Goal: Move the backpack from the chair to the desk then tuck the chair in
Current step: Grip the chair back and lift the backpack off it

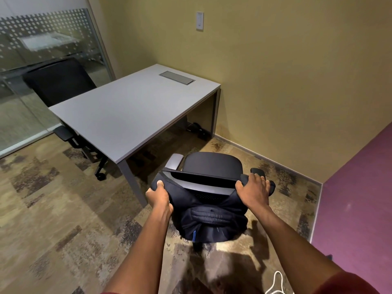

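A dark backpack (210, 221) hangs on the rear of a black office chair (212, 164), its shoulder straps looped over the top corners of the backrest. My left hand (159, 197) is shut on the left strap at the backrest's left corner. My right hand (252, 192) is shut on the right strap at the right corner. The chair stands on the carpet a short way out from the near right corner of the grey desk (127, 115), its seat facing the wall. The desk top is bare except for a metal cable hatch (177, 77).
A second black chair (61, 81) sits at the desk's far left side, against a glass partition (31, 49). A yellow wall runs behind the desk and a purple wall (356, 209) stands at right. A white cord (275, 281) lies on the carpet near my feet.
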